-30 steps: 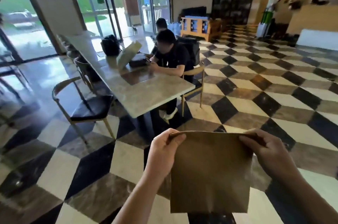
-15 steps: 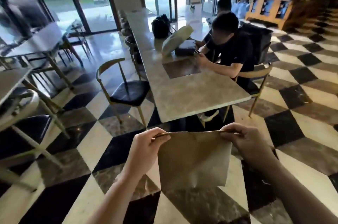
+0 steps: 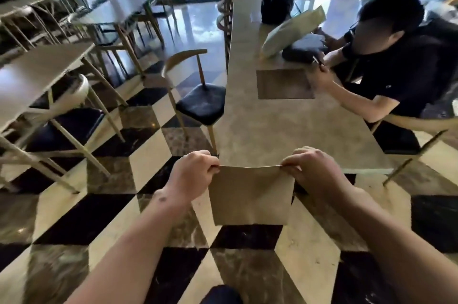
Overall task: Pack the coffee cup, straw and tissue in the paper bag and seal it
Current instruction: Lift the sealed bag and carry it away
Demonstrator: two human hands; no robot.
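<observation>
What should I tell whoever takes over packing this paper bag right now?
Left hand pinches the top left corner of the paper bag; right hand pinches the top right corner.
The bag hangs flat, mouth closed, at the near end of the long marble table.
No coffee cup, straw or tissue is in view.
Done: bag in hand.
Left: open it, find and pack the three items, seal it.

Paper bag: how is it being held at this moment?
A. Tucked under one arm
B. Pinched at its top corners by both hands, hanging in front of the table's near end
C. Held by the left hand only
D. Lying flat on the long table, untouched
B: the left hand and right hand each pinch a top corner of the paper bag, which hangs in the air before the near end of the table.
</observation>
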